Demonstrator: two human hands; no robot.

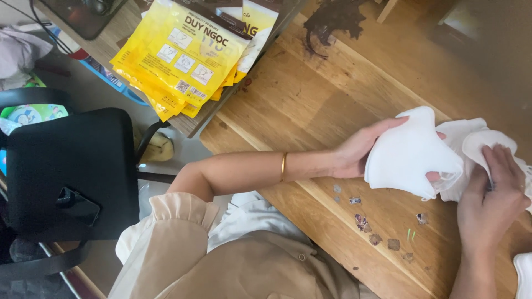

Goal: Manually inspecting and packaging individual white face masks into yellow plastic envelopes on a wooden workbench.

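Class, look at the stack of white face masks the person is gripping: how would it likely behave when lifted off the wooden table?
The white masks look soft, probably bending in the left hand. They seem light and unlikely to roll. Loose ones under the right hand may slide apart.

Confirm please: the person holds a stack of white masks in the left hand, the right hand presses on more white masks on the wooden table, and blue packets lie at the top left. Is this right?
Not quite. The packets are yellow, not blue, as the head view shows. The rest holds: the left hand holds the stack of white masks, and the right hand presses on more white masks on the wooden table.
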